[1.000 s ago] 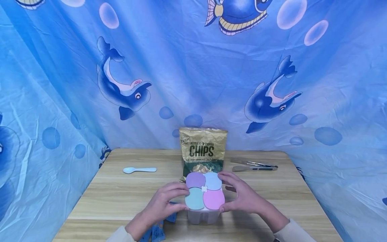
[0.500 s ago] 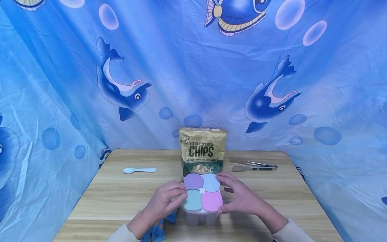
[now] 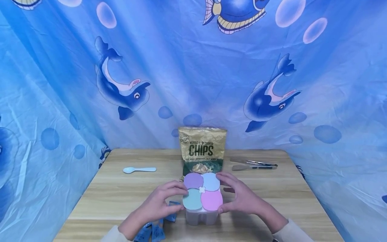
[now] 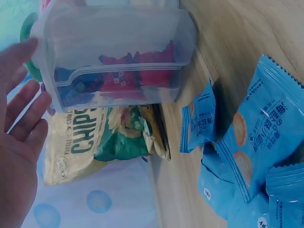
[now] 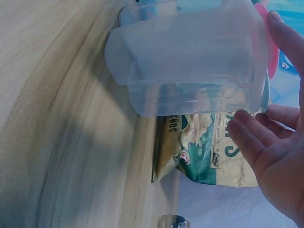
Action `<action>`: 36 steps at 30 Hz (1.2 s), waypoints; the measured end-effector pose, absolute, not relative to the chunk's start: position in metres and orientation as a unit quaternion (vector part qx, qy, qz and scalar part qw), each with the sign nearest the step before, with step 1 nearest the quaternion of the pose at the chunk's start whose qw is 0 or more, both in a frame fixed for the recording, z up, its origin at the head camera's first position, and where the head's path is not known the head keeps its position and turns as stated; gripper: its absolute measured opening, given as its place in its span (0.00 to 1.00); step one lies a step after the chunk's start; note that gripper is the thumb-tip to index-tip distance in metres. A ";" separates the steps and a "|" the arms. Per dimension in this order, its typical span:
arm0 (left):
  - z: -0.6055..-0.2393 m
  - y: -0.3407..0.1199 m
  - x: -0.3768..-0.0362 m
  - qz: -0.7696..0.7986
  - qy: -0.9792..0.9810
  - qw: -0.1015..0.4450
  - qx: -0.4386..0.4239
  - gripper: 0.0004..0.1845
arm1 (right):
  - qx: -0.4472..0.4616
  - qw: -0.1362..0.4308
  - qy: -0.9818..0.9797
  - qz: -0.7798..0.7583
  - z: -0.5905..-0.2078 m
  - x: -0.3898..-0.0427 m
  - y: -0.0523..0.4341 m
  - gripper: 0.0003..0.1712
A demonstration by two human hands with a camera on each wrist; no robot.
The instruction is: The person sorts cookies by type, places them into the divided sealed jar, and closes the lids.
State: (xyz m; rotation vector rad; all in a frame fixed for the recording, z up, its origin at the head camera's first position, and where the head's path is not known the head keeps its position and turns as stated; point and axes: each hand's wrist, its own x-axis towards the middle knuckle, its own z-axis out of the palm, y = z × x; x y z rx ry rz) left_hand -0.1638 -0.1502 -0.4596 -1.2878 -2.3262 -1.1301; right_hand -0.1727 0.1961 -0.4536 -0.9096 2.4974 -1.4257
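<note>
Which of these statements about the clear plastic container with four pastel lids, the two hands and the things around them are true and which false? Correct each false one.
1. The left hand and right hand touch opposite sides of the clear plastic container with four pastel lids. True.
2. The gold chips bag lies flat in front of the container. False: it stands upright behind it.
3. A light blue plastic spoon lies on the wooden table, left of the bag. True.
4. The metal tongs rest on the container's lids. False: they lie on the table, far right.
5. Blue snack packets lie near the left hand. True.
</note>
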 end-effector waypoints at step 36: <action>-0.435 -0.116 -0.190 -0.517 -0.803 0.038 -0.295 0.10 | -0.306 0.073 0.829 -0.463 -0.451 -0.172 0.196 0.61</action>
